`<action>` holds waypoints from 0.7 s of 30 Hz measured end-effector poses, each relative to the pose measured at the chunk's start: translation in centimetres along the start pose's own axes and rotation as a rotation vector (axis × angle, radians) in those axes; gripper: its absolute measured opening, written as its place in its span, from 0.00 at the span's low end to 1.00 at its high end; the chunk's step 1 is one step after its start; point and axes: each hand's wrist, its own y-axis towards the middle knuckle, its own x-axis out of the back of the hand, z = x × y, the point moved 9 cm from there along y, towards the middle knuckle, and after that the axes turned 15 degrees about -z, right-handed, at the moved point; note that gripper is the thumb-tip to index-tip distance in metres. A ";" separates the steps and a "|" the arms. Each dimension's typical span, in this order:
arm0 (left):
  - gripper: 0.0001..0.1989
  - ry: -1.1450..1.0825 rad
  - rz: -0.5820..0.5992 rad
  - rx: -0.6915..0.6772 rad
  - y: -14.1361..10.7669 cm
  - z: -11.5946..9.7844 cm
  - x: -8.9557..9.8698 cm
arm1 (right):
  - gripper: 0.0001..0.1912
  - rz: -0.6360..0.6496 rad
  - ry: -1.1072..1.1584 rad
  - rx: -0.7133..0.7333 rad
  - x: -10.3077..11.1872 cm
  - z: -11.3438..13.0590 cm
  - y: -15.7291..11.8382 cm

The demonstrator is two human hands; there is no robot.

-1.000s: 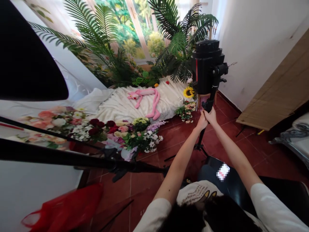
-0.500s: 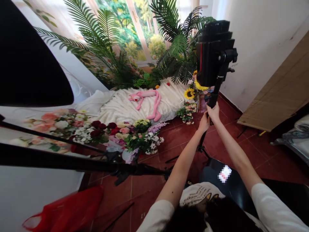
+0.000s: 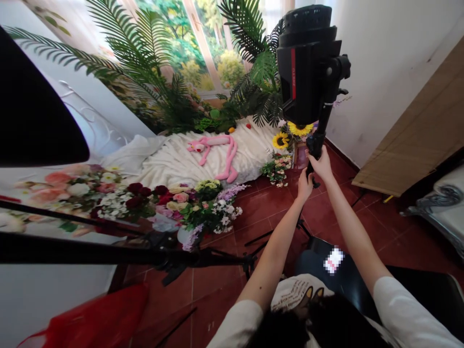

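Observation:
A black studio light (image 3: 308,67) with a red stripe stands on a black light stand (image 3: 314,141) at the upper right. My right hand (image 3: 322,163) is wrapped round the stand's pole just below the light. Slightly lower and to the left, my left hand (image 3: 305,184) also grips the pole. Beyond my hands a pink plush toy (image 3: 213,141) lies on a white furry blanket (image 3: 170,157). Sunflowers (image 3: 280,140) sit at the blanket's right end, partly behind the light.
Mixed flowers (image 3: 184,203) line the blanket's near side. Another black stand (image 3: 126,253) crosses the lower left, above a red bag (image 3: 97,314). Palm leaves (image 3: 137,58) rise behind. A tan panel (image 3: 409,130) leans at the right; a black chair (image 3: 348,275) is below my arms.
The light looks larger and sits further left and higher in view, with more of its red-striped side showing. Both hands have stayed on the pole. The whole view has shifted slightly.

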 end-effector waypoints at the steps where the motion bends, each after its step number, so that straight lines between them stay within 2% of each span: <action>1: 0.24 -0.013 -0.003 -0.012 0.0 0.1 -0.1 | 0.27 -0.026 -0.012 0.025 0.6 0.3 -0.6; 6: 0.22 -0.041 0.034 -0.006 0.1 0.8 -0.4 | 0.22 -0.117 -0.108 0.123 4.6 0.2 -6.4; 7: 0.22 -0.038 0.041 0.009 0.0 0.9 -0.4 | 0.20 -0.101 -0.158 0.139 5.3 -0.2 -7.8; 9: 0.22 -0.033 0.048 0.027 0.0 0.9 -0.3 | 0.14 0.017 -0.254 0.205 5.9 -1.1 -10.6; 12: 0.24 -0.014 0.045 0.024 -0.1 0.5 -0.2 | 0.14 0.142 -0.293 0.229 6.5 -2.7 -13.4; 15: 0.25 0.011 0.051 0.009 -0.1 0.0 -0.1 | 0.15 0.144 -0.276 0.193 7.0 -3.8 -14.1; 21: 0.29 0.039 0.072 -0.010 0.0 -0.6 0.0 | 0.18 0.062 -0.206 0.062 7.3 -4.9 -13.5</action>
